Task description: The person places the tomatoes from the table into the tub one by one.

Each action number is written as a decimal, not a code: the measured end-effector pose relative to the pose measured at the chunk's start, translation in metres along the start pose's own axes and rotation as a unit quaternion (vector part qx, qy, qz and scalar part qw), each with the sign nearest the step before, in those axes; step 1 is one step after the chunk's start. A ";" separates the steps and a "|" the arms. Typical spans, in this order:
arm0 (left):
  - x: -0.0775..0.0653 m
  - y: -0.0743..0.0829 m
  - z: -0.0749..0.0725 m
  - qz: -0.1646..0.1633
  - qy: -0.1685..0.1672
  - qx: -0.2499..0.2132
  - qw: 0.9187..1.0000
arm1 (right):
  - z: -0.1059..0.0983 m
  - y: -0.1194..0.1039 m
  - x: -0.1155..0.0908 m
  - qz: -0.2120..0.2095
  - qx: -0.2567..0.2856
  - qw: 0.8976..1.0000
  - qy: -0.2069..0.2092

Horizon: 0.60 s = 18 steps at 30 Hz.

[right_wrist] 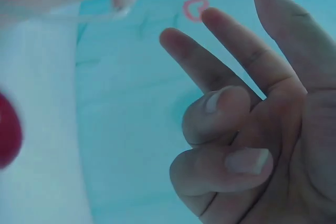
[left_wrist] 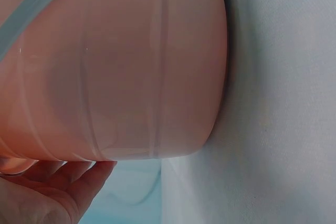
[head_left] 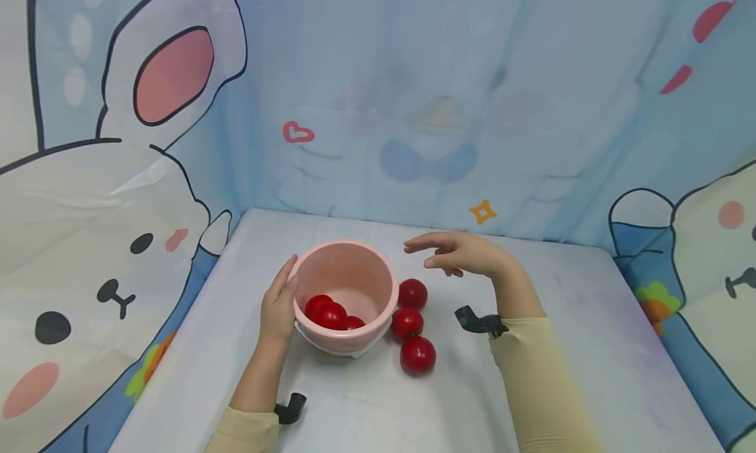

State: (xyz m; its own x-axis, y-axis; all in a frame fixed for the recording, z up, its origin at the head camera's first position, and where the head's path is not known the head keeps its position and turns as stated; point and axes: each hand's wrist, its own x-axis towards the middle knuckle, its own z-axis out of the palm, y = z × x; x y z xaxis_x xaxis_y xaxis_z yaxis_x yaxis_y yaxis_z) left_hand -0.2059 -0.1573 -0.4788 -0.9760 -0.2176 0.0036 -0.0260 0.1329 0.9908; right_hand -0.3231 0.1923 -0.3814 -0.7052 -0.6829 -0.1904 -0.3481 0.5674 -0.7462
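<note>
A pink bucket (head_left: 345, 276) stands on the table, its white handle (head_left: 354, 355) hanging low round the front. Three shiny, round red fruits show inside it, among them one red fruit (head_left: 331, 316). My left hand (head_left: 277, 312) lies along the bucket's left outer wall, fingers extended; in the left wrist view its fingertips touch the bucket's side (left_wrist: 131, 66). My right hand (head_left: 463, 253) is in the air right of the bucket, holding nothing. Its index and middle fingers reach out while the other two curl loosely in the right wrist view.
Right of the bucket, three red fruits line up on the table: a far one (head_left: 413, 294), a middle one (head_left: 407, 323) and a near one (head_left: 418, 355). The white tabletop (head_left: 366, 413) ends at a blue printed curtain (head_left: 366, 111) behind and at the sides.
</note>
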 end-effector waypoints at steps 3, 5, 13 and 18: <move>0.000 -0.001 0.000 -0.004 -0.001 -0.002 1.000 | 0.006 0.020 -0.019 0.020 -0.001 1.000 0.023; 0.001 -0.001 0.000 -0.004 0.000 -0.003 1.000 | 0.013 0.032 -0.029 0.028 0.001 0.999 0.032; 0.000 -0.002 0.001 -0.005 0.003 -0.004 1.000 | 0.062 0.072 -0.060 0.044 0.058 0.997 0.035; -0.001 -0.001 0.001 -0.003 0.001 -0.003 1.000 | 0.102 0.088 -0.072 0.088 0.094 0.991 0.036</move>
State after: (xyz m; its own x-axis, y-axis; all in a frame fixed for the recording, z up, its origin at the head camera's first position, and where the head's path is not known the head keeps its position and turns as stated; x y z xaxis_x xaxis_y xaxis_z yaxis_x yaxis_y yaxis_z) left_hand -0.2051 -0.1563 -0.4802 -0.9754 -0.2202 -0.0016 -0.0299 0.1252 0.9917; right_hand -0.2401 0.2441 -0.4981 -0.7893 -0.5423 -0.2881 -0.0981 0.5745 -0.8126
